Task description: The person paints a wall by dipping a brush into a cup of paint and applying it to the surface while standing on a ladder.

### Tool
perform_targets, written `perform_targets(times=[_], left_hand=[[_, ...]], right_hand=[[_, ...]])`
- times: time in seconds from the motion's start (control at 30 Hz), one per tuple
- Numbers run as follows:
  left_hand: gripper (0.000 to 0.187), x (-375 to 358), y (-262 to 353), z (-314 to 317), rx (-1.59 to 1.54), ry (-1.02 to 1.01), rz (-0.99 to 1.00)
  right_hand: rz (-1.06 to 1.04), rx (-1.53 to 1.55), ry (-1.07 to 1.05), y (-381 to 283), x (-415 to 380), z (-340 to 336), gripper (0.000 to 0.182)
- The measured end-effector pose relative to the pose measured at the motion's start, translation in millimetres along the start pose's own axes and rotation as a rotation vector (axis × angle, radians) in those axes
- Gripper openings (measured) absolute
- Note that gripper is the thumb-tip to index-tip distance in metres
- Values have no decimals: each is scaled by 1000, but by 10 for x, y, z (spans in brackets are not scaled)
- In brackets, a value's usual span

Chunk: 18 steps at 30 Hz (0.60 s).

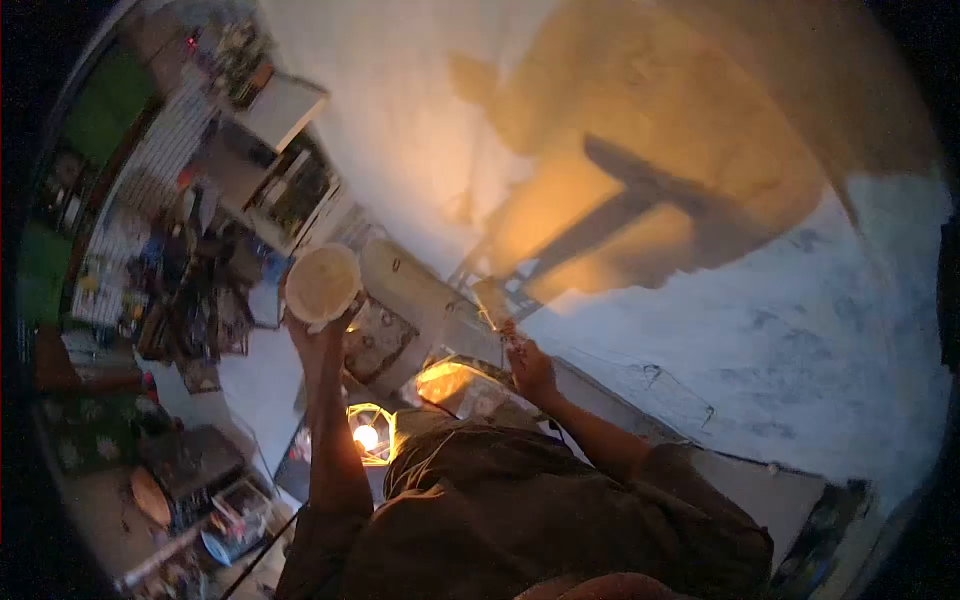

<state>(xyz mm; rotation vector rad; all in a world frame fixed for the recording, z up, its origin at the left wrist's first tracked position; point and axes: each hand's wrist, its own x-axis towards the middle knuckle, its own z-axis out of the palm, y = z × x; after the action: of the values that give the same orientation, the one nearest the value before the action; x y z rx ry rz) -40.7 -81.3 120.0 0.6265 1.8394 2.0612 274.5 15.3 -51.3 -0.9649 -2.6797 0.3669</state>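
Observation:
My left hand (pixel 327 330) is closed around the underside and side of a round, pale tub (pixel 323 284), whose wide top faces me. What is inside the tub cannot be made out. In my right hand (pixel 532 372) is a short hand tool with a flat, light-coloured end (pixel 490 302); too blurred to tell whether it is a brush or a putty knife. Its end is at or close to the wall (pixel 640 330), which has a patchy white and bluish surface. Large shadows fall across the lit wall above.
A bright caged work lamp (pixel 367 436) glows low beside my left forearm. A ledge or board (pixel 405 275) runs along the wall's foot. A pale box-like cabinet (pixel 283 110) and a cluttered heap (pixel 195 285) stand at the left. A dark case (pixel 190 465) lies lower left.

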Motion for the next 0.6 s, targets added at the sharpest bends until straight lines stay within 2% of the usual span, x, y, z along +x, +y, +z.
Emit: perform_targets(times=[0.03, 0.07, 0.13, 0.17, 0.23, 0.3, 0.37, 0.43, 0.47, 0.57, 0.6], left_hand=[[76, -32, 69, -14, 9, -16, -27], [77, -30, 73, -46, 12, -31, -56], [77, -3, -8, -128, 3, 19, -34], [77, 2, -67, -191, -13, 23, 2], [75, 48, -151, -291, 69, 88, -19], [72, 50, -291, -361, 115, 144, -13], [71, 69, -176, -369, 83, 123, 16], [67, 119, -166, -369, 83, 140, 41], [66, 149, -238, -388, 45, 136, 114], [74, 118, -319, -432, 53, 93, 12], [59, 138, -179, -344, -45, 134, 26]], right_hand=[[-53, -21, 75, -52, 19, -88, 20], [-82, -1, 37, -82, -2, -44, 20], [418, 274, 100, -107, 0, -12, 23], [389, 278, 54, -131, -3, 26, 23], [462, 263, 132, -149, 17, 84, 29], [406, 252, 109, -139, -6, 60, 31], [373, 235, 103, -164, -37, 16, 33], [511, 269, 140, -176, -48, 32, 31], [510, 268, 119, -172, -30, 20, 31], [499, 251, 141, -161, -36, 24, 30], [508, 269, 120, -141, -42, 25, 29]])
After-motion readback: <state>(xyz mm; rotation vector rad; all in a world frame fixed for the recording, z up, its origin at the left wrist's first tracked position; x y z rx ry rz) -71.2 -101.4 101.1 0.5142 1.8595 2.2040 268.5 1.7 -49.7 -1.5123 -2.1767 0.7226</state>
